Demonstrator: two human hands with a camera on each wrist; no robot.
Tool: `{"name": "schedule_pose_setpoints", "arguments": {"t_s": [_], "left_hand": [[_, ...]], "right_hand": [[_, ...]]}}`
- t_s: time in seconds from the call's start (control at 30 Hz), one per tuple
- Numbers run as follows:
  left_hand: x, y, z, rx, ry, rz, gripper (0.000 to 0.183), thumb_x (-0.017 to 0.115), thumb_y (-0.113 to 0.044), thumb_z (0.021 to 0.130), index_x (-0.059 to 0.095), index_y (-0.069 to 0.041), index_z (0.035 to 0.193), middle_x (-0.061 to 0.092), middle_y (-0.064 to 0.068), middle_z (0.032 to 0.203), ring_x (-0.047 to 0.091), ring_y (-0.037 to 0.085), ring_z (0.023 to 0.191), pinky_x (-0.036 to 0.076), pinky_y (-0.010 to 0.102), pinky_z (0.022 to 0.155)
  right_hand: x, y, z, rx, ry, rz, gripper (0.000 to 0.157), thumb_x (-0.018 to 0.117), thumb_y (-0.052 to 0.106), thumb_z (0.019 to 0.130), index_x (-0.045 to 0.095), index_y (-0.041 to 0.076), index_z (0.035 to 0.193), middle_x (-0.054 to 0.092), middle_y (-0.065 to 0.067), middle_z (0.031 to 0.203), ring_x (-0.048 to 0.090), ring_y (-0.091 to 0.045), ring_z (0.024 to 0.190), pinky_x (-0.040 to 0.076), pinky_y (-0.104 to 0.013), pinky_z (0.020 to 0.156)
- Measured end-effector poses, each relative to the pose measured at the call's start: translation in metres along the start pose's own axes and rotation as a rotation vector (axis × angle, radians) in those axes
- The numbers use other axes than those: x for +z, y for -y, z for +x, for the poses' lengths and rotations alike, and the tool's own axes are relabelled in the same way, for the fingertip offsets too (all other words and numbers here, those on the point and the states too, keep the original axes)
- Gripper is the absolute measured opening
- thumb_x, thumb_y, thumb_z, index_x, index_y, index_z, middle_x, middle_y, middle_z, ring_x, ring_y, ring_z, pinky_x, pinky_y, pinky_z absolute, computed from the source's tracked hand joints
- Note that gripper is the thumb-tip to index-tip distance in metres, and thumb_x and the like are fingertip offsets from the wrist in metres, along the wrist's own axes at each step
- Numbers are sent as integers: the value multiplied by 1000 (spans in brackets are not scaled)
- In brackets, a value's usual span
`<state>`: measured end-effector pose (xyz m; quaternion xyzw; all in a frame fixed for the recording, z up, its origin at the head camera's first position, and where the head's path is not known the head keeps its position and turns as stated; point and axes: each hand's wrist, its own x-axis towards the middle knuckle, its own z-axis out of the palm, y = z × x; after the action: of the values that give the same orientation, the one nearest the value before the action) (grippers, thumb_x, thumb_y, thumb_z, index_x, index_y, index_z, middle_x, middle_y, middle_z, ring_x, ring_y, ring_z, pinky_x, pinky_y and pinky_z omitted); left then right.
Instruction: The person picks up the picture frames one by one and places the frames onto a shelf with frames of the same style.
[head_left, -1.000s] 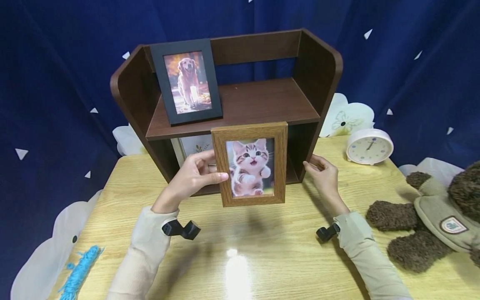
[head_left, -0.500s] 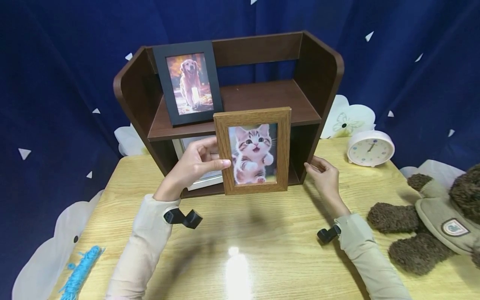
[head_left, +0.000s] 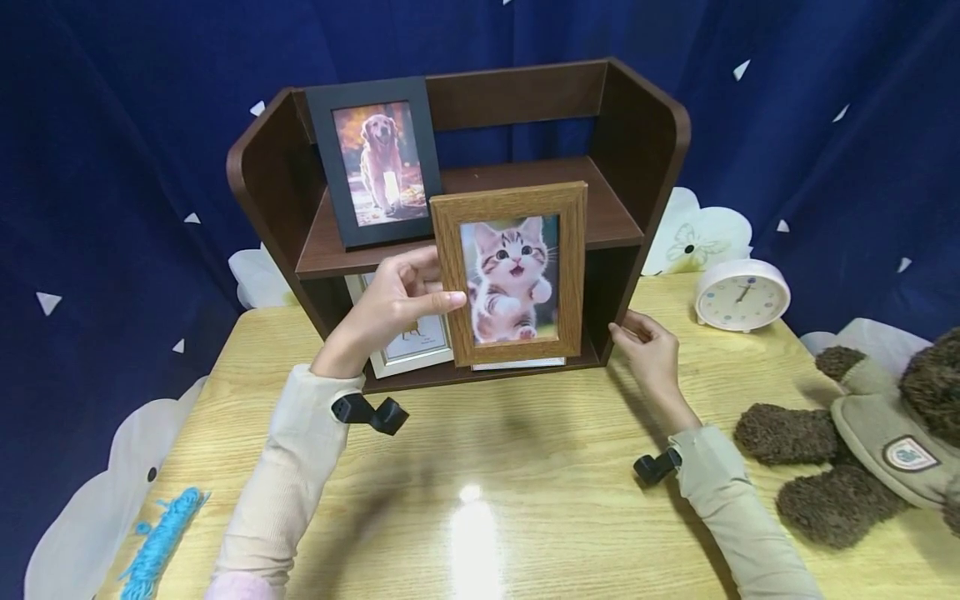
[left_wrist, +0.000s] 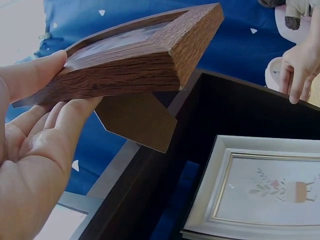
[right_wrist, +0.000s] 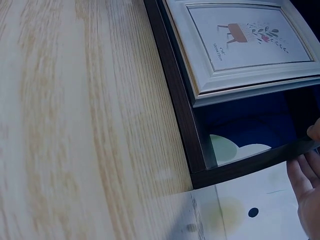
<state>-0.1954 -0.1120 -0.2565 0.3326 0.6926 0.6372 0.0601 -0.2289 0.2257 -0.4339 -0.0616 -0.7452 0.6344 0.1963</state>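
Observation:
My left hand (head_left: pixel 397 304) grips the left edge of a brown wooden picture frame (head_left: pixel 572 275) with a kitten photo, thumb on the front and fingers behind. It is held up in front of a dark brown two-tier shelf (head_left: pixel 637 158), overlapping the upper board. In the left wrist view its back stand (left_wrist: pixel 137 120) hangs out. My right hand (head_left: pixel 647 350) pinches the front edge of the shelf's right side panel; in the right wrist view the thumb and fingers (right_wrist: pixel 300 182) straddle that panel. A black picture frame (head_left: pixel 322 142) with a dog photo leans on the upper tier, left.
A white picture frame (head_left: pixel 384 363) stands in the lower tier, partly hidden; another white edge (head_left: pixel 517 363) shows below the brown frame. A white clock (head_left: pixel 741 296) and brown teddy bear (head_left: pixel 802 433) are at the right. Blue yarn (head_left: pixel 161 546) lies left on the wooden table (head_left: pixel 420 492).
My left hand has raised the brown picture frame from before the lower tier to in front of the upper board, uncovering more of the white frames. My right hand stays at the shelf's side.

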Motion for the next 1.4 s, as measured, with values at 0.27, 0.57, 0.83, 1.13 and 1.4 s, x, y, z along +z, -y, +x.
{"name": "schedule_pose_setpoints", "arguments": {"t_s": [0.27, 0.57, 0.83, 1.13, 1.4], "left_hand": [[-3, -6, 11, 6, -16, -48, 50, 57, 7, 85, 45, 11, 133, 61, 20, 121, 66, 16, 102, 54, 32, 90], [-5, -14, 19, 21, -48, -39, 48, 57, 7, 85, 46, 11, 131, 66, 13, 114, 67, 13, 98, 55, 29, 88], [-8, -21, 26, 2, -38, -28, 49, 57, 4, 86, 45, 8, 134, 61, 20, 121, 66, 15, 101, 52, 31, 93], [-8, -27, 37, 5, -52, -48, 48, 55, 5, 87, 44, 9, 133, 61, 16, 117, 66, 13, 97, 54, 31, 90], [-6, -30, 49, -38, -51, -58, 49, 55, 3, 89, 43, 6, 136, 57, 23, 125, 65, 18, 102, 53, 35, 92]], "right_hand": [[0, -2, 2, 6, 6, 14, 36, 71, 9, 85, 62, -7, 116, 70, 2, 98, 65, 6, 80, 54, -13, 77], [0, 0, 4, 11, 10, 28, 37, 70, 8, 85, 61, -8, 117, 70, 0, 100, 64, 6, 80, 54, -14, 78], [0, -2, 2, 15, 15, 60, 37, 70, 7, 85, 61, -9, 117, 65, 15, 90, 65, 5, 81, 54, -13, 78], [0, -5, 2, -21, 5, 31, 36, 70, 7, 85, 62, -8, 116, 69, 5, 97, 65, 6, 81, 54, -13, 77], [-1, -4, 2, -10, 4, 28, 36, 70, 8, 85, 62, -8, 116, 70, 1, 100, 65, 6, 80, 54, -13, 77]]}}
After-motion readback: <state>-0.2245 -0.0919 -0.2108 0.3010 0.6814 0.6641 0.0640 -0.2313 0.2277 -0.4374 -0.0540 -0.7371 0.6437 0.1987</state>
